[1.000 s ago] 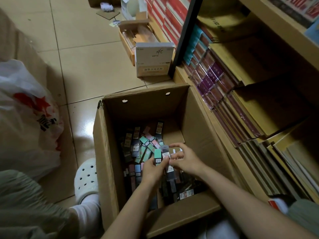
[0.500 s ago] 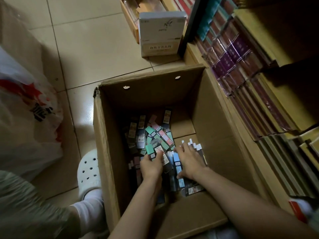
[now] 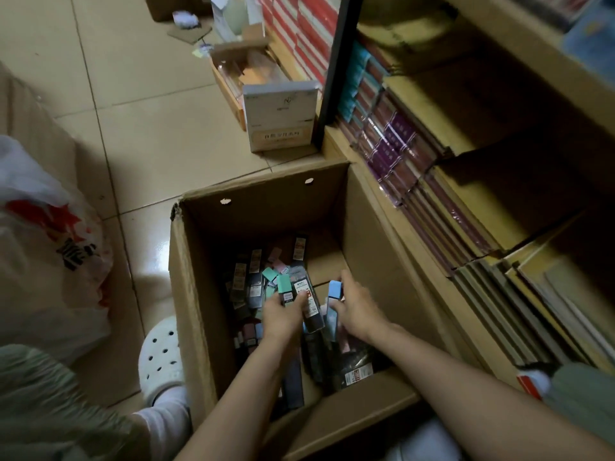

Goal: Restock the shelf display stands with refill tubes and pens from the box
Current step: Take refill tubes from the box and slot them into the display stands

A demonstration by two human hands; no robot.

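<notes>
One open cardboard box (image 3: 196,294) on the tiled floor (image 3: 149,134), set against the foot of the shelf (image 3: 392,207). Two small round holes show in its far wall.

Contents: a loose heap of refill tubes (image 3: 253,284), slim flat packs with mint, pink, blue and dark caps; too many and too jumbled to count. Most carry small white or tan labels with red marks; the print is too blurred to read.

Left hand (image 3: 281,316): one, down inside the box, fingers curled round a small bunch of tubes, among them a mint-capped tube (image 3: 284,283) and a dark tube with a white label (image 3: 312,306).

Right hand (image 3: 357,306): one, just beside the left, fingers pinching a blue-capped tube (image 3: 334,292) held upright over the heap.

Shelf stock: one row of purple-spined packs (image 3: 396,141), teal-spined packs behind them, tan flat stacks to the right.

Floor, beyond the box: one white carton (image 3: 281,116) with a faint logo on top and a tan label of characters, illegible; one open cardboard tray (image 3: 233,71) behind it.

Left side: one white plastic bag (image 3: 43,247) with red and black print; one white perforated clog (image 3: 159,357) over a white sock.
</notes>
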